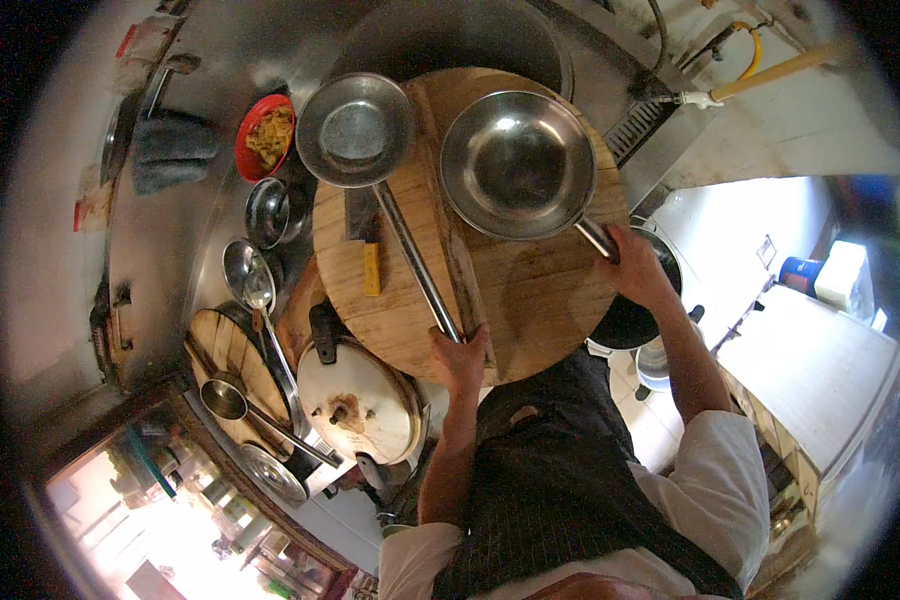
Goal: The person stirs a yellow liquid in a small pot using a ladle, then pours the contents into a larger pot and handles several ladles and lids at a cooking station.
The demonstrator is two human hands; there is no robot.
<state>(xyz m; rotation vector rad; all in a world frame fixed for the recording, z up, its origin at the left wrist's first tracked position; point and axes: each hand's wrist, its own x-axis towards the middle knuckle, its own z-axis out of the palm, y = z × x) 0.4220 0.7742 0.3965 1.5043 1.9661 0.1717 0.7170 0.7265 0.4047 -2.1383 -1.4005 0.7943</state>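
Note:
My left hand (460, 360) is closed round the end of a long tubular handle, which belongs to a shallow round metal pan (352, 130). In my right hand (635, 268) is the short handle of a shiny steel frying pan (518, 165). Both pans are over a large round wooden chopping board (540, 310), side by side with a small gap between them. Whether either touches the board I cannot tell. A cleaver with a yellow handle (372, 268) lies on the board, left of the long handle, its dark blade partly under the left pan.
Left of the board stand a red bowl (268, 138) of yellowish food, small metal bowls and a ladle (259, 290). A pressure cooker (355, 400) sits nearer me. A grey cloth (175, 150) lies far left. A black pot (635, 310) is at right, a white cabinet (820, 360) beyond.

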